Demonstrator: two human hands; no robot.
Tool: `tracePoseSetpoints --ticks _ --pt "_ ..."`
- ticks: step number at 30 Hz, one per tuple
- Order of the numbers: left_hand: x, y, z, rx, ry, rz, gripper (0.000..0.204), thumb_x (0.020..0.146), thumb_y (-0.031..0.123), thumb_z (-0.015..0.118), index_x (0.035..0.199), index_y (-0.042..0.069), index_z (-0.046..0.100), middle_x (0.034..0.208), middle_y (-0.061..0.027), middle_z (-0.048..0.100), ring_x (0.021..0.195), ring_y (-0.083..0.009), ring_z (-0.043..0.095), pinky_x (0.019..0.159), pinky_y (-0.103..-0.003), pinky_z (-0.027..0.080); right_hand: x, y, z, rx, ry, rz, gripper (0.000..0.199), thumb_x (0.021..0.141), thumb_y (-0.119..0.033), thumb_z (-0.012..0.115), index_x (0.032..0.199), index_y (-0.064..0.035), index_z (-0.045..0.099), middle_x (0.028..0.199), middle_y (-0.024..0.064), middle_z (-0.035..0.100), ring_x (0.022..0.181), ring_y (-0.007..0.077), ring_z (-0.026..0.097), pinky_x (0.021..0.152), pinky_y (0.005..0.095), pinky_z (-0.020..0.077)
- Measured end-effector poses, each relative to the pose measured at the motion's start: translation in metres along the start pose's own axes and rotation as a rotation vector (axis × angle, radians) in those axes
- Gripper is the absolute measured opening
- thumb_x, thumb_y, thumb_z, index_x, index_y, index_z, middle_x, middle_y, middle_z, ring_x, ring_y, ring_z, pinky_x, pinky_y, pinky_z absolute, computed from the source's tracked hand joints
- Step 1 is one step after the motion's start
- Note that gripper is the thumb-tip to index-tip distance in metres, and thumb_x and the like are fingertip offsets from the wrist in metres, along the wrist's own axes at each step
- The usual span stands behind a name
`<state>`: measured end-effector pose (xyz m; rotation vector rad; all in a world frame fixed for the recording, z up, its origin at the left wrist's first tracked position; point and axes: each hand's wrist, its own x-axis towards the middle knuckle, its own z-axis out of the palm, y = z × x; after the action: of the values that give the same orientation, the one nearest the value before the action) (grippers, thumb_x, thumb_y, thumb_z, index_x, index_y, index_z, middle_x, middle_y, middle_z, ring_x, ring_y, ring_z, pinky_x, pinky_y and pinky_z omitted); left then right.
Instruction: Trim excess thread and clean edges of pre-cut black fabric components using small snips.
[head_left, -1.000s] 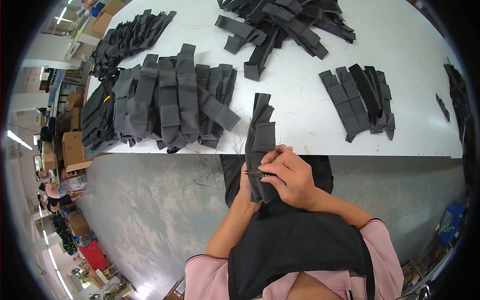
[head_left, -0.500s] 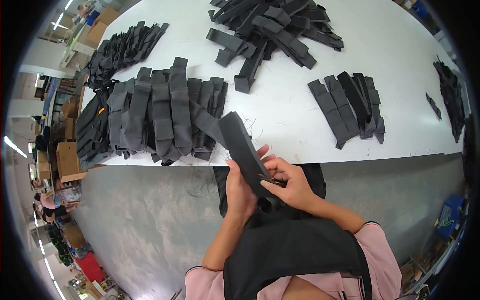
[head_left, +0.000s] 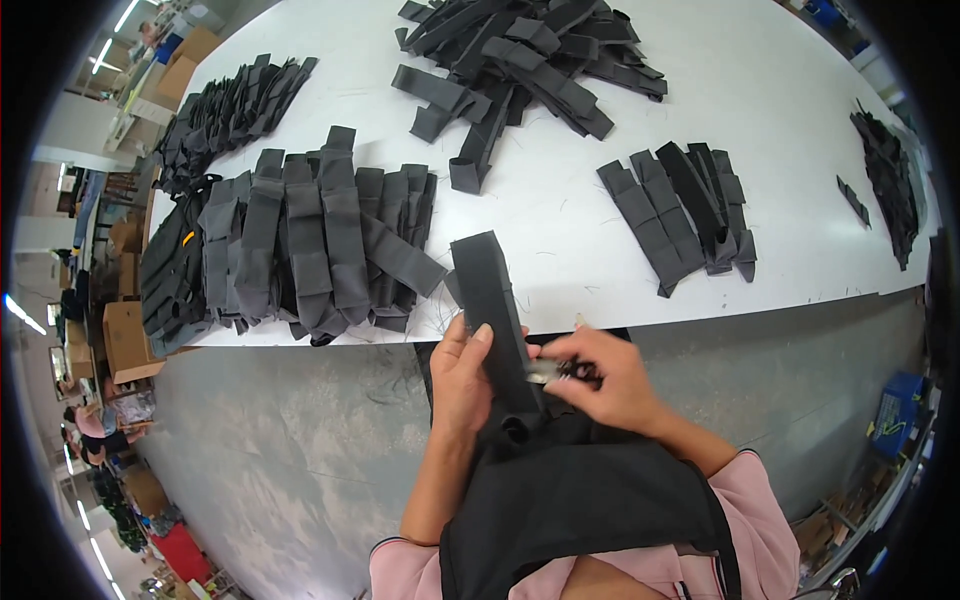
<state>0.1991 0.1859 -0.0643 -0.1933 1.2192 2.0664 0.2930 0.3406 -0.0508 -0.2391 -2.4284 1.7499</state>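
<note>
— What sort of place is this?

— A garment or sewing workshop, a factory floor by the look of it. A long white tabletop [head_left: 600, 240] carries batches of the same cut piece: a row of grey fabric strips [head_left: 310, 240] laid overlapping, a loose heap of black straps [head_left: 520, 50], and a smaller fanned stack [head_left: 685, 205].

— Anything beyond the tabletop?

— Bare grey concrete floor [head_left: 270, 450], cardboard boxes [head_left: 125, 340] stacked at the left, strip lights overhead, and other people [head_left: 95, 430] at work far off. The person wears a black apron [head_left: 580, 510] — working dress.
</note>
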Motion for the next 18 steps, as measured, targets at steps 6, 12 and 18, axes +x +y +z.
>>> tracePoseSetpoints --ticks 6,12,18 --pt "-0.001 0.002 0.000 0.041 0.017 0.004 0.021 0.091 0.012 0.048 0.110 0.001 0.049 0.084 -0.0157 0.062 0.060 -0.0204 0.062 0.054 -0.030 0.052 0.033 0.019 0.000 -0.318 0.359 -0.300 0.029 0.071 -0.006 0.070 0.098 -0.0088 0.062 0.077 0.0050 0.057 0.058 0.0197 0.054 0.052 0.0290 0.0426" --pt "-0.002 0.003 -0.004 -0.004 -0.004 -0.048 0.022 0.091 0.012 0.050 0.110 0.001 0.050 0.081 -0.0147 0.062 0.056 -0.0193 0.060 0.053 -0.029 0.051 0.032 0.024 0.004 -0.265 0.247 -0.327 0.031 0.068 -0.002 0.071 0.098 -0.0074 0.063 0.080 0.0063 0.059 0.061 0.0185 0.057 0.051 0.0273 0.0438" --pt "-0.002 0.005 -0.003 0.006 -0.026 -0.086 0.022 0.091 0.012 0.051 0.110 0.001 0.051 0.080 -0.0141 0.062 0.056 -0.0188 0.061 0.052 -0.028 0.051 0.027 0.024 -0.001 -0.130 0.206 -0.279 0.034 0.065 0.003 0.071 0.097 -0.0050 0.064 0.083 0.0078 0.060 0.059 0.0160 0.056 0.051 0.0248 0.0439"
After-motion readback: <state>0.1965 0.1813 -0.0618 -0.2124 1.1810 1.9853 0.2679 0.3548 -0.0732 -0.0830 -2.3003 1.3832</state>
